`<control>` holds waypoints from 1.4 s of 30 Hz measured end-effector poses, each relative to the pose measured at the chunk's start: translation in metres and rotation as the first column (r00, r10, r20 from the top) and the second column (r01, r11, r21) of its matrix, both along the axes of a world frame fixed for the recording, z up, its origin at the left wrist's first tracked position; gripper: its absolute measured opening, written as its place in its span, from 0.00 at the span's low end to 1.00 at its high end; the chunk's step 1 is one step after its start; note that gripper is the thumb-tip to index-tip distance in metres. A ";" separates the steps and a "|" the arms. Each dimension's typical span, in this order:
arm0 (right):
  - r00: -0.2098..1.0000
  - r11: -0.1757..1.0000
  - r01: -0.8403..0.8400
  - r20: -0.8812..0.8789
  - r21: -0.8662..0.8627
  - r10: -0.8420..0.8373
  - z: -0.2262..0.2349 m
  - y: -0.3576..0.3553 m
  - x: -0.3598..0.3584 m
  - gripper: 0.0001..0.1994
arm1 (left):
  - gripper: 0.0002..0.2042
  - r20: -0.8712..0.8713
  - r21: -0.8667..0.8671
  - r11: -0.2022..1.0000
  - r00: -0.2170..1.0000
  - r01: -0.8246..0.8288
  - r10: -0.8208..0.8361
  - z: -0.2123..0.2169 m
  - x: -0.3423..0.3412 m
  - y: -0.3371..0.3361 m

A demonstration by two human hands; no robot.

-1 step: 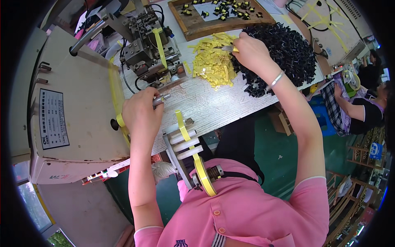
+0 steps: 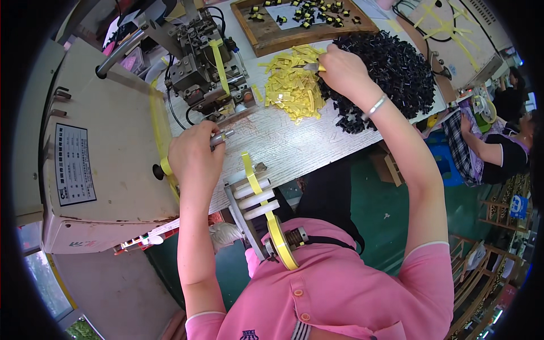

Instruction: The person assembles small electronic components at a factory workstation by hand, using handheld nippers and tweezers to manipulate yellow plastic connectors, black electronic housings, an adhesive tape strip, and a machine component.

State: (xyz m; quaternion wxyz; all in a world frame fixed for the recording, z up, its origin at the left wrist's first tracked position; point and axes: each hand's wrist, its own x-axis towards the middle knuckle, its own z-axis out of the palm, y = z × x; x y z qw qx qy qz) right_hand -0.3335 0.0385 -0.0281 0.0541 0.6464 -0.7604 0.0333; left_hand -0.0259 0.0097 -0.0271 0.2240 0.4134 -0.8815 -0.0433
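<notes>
My left hand (image 2: 195, 152) is closed around a metal cylindrical shaft (image 2: 221, 137) in front of the small machine (image 2: 207, 73). The shaft's narrow end sticks out to the right of the fingers. Over the border between a heap of yellow strips (image 2: 292, 93) and a pile of small black plastic parts (image 2: 391, 79), my right hand (image 2: 347, 71) is closed on a slim pointed metal tool with a yellow grip (image 2: 322, 68). Its tip points left, above the yellow strips. Whether the tip holds anything, I cannot tell.
Yellow tape (image 2: 277, 241) runs from a reel past white rollers at the table's front edge. A wooden tray (image 2: 258, 45) with black-and-yellow parts lies at the back. The beige machine cabinet (image 2: 107, 147) stands left. Another person (image 2: 498, 150) sits far right.
My right hand has shifted very slightly to the left with its tool. The left hand stays where it was, on the metal shaft.
</notes>
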 end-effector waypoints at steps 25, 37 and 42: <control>-0.458 0.994 -0.033 0.886 -0.101 0.075 0.024 0.047 0.095 0.11 | 0.17 -0.354 -0.012 0.966 0.903 0.257 -0.244 0.021 -0.025 0.027; -0.172 0.990 -0.027 0.976 -0.139 0.132 0.025 0.062 0.131 0.12 | 0.13 -0.391 0.331 0.921 0.918 0.205 -0.064 0.039 -0.015 0.036; -0.269 0.974 -0.227 0.962 -0.015 -0.047 0.036 0.062 0.126 0.16 | 0.17 -0.581 0.701 0.571 0.806 0.428 0.109 0.037 -0.013 0.041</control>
